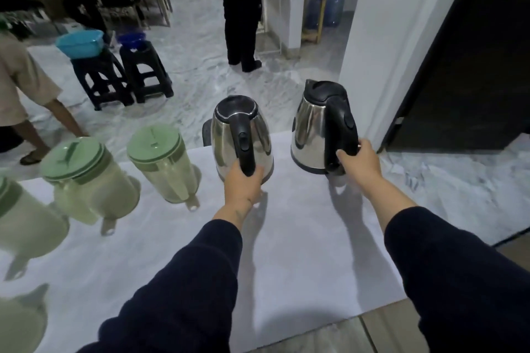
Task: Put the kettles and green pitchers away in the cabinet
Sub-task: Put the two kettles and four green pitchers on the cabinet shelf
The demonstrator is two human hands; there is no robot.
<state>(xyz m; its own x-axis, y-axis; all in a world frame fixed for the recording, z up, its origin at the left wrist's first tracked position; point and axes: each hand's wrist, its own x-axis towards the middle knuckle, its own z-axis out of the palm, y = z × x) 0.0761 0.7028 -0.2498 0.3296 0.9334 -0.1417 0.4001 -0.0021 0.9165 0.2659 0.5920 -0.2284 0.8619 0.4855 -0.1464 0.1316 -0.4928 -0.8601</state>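
So I'm at the white table [301, 238] with four green pitchers [160, 163] lined up along its left side, the nearest two cut off by the frame, and two steel kettles standing near the far edge. My left hand [243, 180] is wrapped round the bottom of the left kettle [243, 135]'s black handle, and my right hand [361, 160] is curled round the lower handle of the right kettle [318, 129]. Both kettles look upright, can't tell if they're lifted off the top.
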